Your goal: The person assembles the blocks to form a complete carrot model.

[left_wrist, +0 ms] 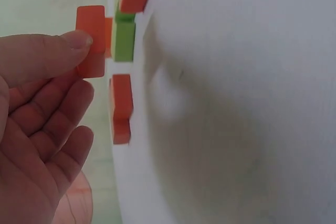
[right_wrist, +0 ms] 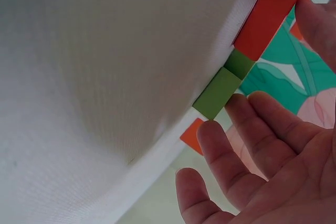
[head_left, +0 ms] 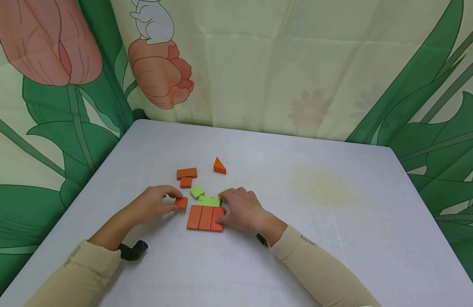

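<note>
My left hand [head_left: 154, 205] pinches a small orange-red block [left_wrist: 91, 22] between thumb and fingers. It is held just left of three red rectangular blocks [head_left: 205, 218] lying side by side. Along their far edge lies a longer green block [head_left: 209, 201], with a small green block [head_left: 197, 192] turned at an angle by its left end. My right hand [head_left: 244, 209] has its thumb against the rightmost red block. Its fingertips touch another small green block [right_wrist: 217, 94] at the right end of the long green one, mostly covered by the fingers in the head view.
Behind the left hand lie an orange rectangular block [head_left: 187, 173] and a smaller orange block [head_left: 186, 182] against it. Farther back stands an orange triangular block [head_left: 219, 166]. A white-covered table [head_left: 336, 256] bears everything, with a printed curtain [head_left: 252, 76] behind.
</note>
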A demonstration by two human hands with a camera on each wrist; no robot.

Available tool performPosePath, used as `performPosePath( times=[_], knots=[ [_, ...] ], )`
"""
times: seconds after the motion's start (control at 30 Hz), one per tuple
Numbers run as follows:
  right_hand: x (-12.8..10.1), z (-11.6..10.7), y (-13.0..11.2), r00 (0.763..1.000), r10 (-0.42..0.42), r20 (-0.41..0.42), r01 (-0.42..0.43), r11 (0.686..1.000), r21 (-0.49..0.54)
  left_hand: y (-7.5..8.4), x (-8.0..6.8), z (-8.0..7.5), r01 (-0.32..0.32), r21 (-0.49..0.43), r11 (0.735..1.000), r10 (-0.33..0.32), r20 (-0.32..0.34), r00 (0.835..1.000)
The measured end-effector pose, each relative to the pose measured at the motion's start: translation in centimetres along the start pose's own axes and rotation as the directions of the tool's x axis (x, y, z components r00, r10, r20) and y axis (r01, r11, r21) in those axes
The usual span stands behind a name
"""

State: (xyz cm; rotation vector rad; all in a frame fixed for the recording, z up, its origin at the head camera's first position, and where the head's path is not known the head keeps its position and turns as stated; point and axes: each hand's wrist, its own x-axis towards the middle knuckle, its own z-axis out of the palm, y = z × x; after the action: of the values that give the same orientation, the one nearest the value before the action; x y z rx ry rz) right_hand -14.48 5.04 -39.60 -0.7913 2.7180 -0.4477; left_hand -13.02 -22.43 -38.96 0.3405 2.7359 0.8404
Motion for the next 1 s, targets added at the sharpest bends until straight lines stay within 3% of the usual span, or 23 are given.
performPosePath(
  times=[0.6, 1.0],
  knots=[
    [0.2, 0.1, 0.1, 1.0, 0.001, 0.003, -0.001, 1.0, -0.009, 2.0, -1.3, 1.2, -0.067, -0.046, 0.997, 0.069, 0.055, 0.996],
    [0.1, 0.0, 0.0, 1.0, 0.0, 0.0, 0.0, 1.0, 0.0, 2.9, -2.2, 2.5, -0.042, -0.044, 0.998, 0.047, 0.107, 0.993]
  ],
)
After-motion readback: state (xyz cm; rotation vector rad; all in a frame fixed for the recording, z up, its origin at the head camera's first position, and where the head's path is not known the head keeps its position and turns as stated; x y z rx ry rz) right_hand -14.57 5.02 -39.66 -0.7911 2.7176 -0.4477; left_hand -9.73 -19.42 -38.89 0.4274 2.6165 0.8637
